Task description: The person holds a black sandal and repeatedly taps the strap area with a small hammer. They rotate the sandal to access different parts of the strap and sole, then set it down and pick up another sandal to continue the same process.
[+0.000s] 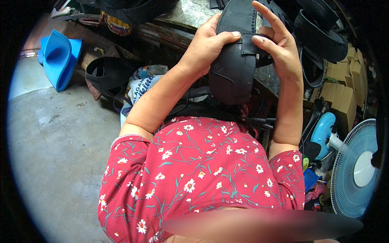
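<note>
Gripping the long black leather-like padded piece with a rounded end and a stitched edge [231,77] from its left side, the left hand [208,42] is closed, thumb on the upper face and fingers out of sight beneath. The right hand [283,48] is half curled, its thumb over the short black cross strap [248,45], which it seems to pinch; its index finger points up and clear. The padded piece is held in the air in front of the chest, its rounded end toward the wearer.

It looks fairly light, springy rather than rigid, and not fragile, with a smooth face that might slip a little under the thumbs. The firmest hold is probably along both long edges beside the strap; the free end may sag if held from one side.

Beyond lies a pale mottled worktop [180,15]. Stacked black curved bands [318,38] sit close past the right hand and crowd that side, with tan cardboard boxes [338,95] and a pale blue round fan [352,170] farther right. A bright blue curled foam sheet [61,60] stands well apart at left.
</note>
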`<move>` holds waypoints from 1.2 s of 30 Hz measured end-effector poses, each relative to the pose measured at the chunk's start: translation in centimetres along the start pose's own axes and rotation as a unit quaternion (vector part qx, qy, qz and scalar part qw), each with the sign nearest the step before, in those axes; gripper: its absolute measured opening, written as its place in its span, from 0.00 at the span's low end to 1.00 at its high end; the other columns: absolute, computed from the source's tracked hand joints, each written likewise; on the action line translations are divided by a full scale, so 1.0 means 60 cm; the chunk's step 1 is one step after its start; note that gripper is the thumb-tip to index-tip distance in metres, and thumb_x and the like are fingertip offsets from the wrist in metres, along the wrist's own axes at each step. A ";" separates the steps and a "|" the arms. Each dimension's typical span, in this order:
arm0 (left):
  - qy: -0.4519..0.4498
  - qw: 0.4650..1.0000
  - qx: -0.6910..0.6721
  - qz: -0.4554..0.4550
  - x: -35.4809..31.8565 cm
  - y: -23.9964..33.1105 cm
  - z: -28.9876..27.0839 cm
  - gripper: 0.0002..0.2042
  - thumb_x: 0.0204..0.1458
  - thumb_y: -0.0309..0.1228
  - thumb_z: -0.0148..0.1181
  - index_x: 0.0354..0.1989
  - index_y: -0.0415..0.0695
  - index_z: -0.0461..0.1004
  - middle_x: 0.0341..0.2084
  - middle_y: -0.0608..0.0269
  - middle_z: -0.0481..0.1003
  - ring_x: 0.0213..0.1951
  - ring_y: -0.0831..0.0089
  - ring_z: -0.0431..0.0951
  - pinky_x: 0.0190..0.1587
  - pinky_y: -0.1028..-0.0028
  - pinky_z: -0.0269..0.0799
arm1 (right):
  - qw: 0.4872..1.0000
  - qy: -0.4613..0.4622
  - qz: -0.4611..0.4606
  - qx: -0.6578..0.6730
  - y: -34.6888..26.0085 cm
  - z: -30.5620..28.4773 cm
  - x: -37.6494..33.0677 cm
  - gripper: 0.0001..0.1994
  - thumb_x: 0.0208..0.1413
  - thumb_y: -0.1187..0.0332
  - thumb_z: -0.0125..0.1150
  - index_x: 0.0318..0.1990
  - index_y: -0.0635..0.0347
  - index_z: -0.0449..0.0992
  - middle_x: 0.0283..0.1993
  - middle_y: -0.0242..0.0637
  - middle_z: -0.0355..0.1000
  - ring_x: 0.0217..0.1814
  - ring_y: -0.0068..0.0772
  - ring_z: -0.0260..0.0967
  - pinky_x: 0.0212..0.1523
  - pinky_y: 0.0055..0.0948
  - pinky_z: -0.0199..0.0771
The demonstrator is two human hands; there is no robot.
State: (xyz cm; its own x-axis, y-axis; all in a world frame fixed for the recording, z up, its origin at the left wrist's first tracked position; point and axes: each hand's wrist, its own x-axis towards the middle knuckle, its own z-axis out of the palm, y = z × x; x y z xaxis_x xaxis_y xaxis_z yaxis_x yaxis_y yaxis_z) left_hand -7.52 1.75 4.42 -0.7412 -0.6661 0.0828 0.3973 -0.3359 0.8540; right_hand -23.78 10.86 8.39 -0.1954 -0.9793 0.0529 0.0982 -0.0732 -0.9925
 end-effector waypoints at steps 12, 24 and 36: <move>0.011 1.000 -0.016 -0.020 -0.005 -0.001 -0.002 0.22 0.53 0.25 0.59 0.57 0.38 0.65 0.43 0.57 0.76 0.39 0.75 0.79 0.42 0.75 0.78 | 0.999 0.000 0.008 -0.043 0.014 -0.005 0.010 0.36 0.47 0.72 0.68 0.67 0.54 0.64 0.31 0.22 0.66 0.33 0.10 0.62 0.36 0.10 0.62; 0.018 1.000 -0.007 -0.023 0.000 0.003 -0.002 0.25 0.49 0.23 0.66 0.54 0.36 0.63 0.38 0.56 0.76 0.36 0.74 0.80 0.37 0.74 0.80 | 0.949 0.033 -0.132 -0.284 0.000 0.004 0.006 0.37 0.46 0.71 0.71 0.66 0.55 0.64 0.34 0.25 0.67 0.36 0.17 0.66 0.39 0.15 0.66; 0.025 0.999 0.004 -0.030 0.004 0.000 -0.001 0.22 0.50 0.23 0.65 0.52 0.36 0.65 0.38 0.55 0.76 0.34 0.73 0.79 0.34 0.74 0.80 | 0.843 -0.022 -0.305 -0.443 -0.013 0.002 -0.030 0.21 0.44 0.80 0.68 0.49 0.63 0.78 0.37 0.36 0.80 0.39 0.33 0.76 0.43 0.27 0.74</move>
State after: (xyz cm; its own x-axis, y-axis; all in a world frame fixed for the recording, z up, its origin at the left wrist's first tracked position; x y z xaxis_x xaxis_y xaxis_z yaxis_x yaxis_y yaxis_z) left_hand -7.70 1.57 4.40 -0.7353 -0.6777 0.0046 0.3481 -0.3719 0.8605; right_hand -23.37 12.66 9.09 0.0920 -0.8176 0.5684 -0.7782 -0.4152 -0.4712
